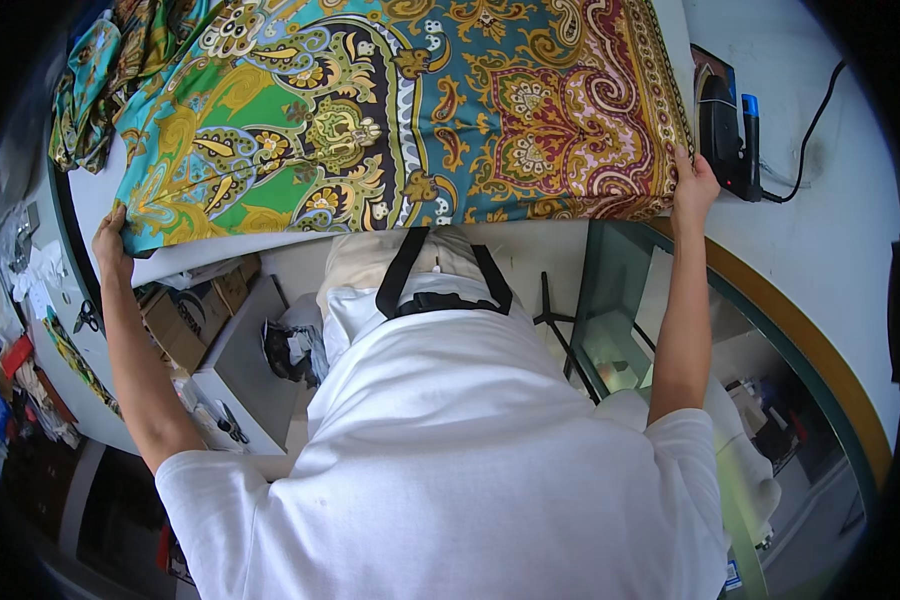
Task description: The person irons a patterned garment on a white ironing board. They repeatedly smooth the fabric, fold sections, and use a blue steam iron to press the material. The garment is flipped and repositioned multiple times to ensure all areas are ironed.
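Note:
A large paisley-patterned fabric [420, 120] in green, teal, gold and dark red lies spread over the white table's front edge. My left hand [112, 236] grips its near left corner, thumb on top. At the near right corner, my right hand [694, 184] pinches the bordered edge between thumb and fingers. The cloth stretches fairly flat between both hands, with slight wrinkles near the right end. Just right of my right hand, a black electric iron [724, 135] with a blue part and a small red light rests on the table.
Bunched patterned fabric [94, 90] lies at the far left. The iron's black cord [810, 135] curves across the white tabletop [855, 232]. Scissors [87, 316] lie on a left-hand surface. Below are cardboard boxes [172, 330], a grey cabinet [247, 367] and a glass-sided counter [615, 300].

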The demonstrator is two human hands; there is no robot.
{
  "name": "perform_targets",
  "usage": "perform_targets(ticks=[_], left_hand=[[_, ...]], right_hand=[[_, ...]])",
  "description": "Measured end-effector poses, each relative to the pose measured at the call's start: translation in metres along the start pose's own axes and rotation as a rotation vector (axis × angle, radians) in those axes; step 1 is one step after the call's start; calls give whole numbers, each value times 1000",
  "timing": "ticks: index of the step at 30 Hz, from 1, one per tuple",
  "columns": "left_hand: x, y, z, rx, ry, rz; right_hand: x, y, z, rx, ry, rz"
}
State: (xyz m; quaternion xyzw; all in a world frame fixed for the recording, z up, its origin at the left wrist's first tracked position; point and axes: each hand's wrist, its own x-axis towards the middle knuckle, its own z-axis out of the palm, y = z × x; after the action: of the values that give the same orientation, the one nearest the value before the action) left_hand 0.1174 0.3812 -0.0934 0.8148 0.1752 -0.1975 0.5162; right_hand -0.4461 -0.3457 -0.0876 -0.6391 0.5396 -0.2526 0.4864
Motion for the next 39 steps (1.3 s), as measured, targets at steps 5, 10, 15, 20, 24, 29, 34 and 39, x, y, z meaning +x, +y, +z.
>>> perform_targets(ticks=[5, 10, 15, 20, 24, 29, 34, 39], left_hand=[[-1, -3, 6, 502, 57, 129], [1, -16, 28, 871, 101, 213], [-22, 36, 92, 1486, 346, 603], [-57, 82, 219, 1217, 50, 1025], [-42, 85, 238, 1503, 5, 970], [-53, 93, 242, 1467, 50, 935], [-43, 93, 247, 1571, 108, 972], [-38, 98, 254, 1610, 170, 933]], right_hand=[[5, 4, -6, -138, -127, 14], [25, 22, -9, -630, -227, -130], [35, -29, 38, -863, 39, -407], [106, -43, 133, -850, -4, -796], [128, -37, 152, -853, 21, -536], [119, -39, 151, -851, 101, -596], [112, -51, 156, -838, 145, -615], [125, -41, 155, -943, 264, -607]])
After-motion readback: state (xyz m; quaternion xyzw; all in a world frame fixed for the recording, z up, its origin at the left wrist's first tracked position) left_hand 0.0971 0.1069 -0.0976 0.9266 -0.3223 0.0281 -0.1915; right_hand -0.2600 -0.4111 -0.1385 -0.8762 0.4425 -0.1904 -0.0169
